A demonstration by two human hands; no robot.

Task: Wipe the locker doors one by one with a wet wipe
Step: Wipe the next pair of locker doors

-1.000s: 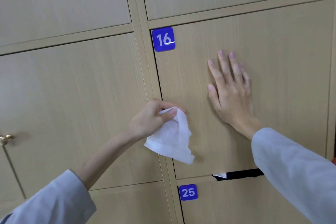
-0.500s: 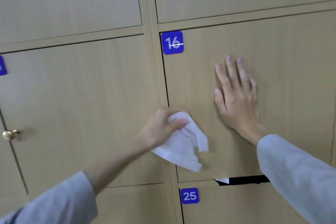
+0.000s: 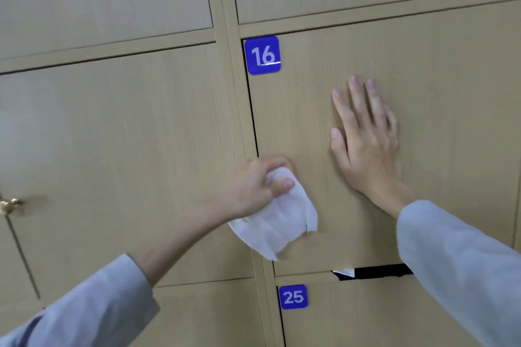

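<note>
A wall of light wooden locker doors fills the view. The door with the blue plate 16 is in front of me, its panel to the right of centre. My left hand grips a crumpled white wet wipe at the door's lower left, by its left edge; the wipe hangs down below the fingers. My right hand lies flat on the same door, fingers straight and pointing up.
Below is the door with blue plate 25; a dark gap with a white scrap shows at its top edge. The neighbouring door on the left has a brass knob at its far left.
My left hand has bunched the wipe tighter and shifted a little right onto door 16's lower left. My right hand has stayed flat on the door.
</note>
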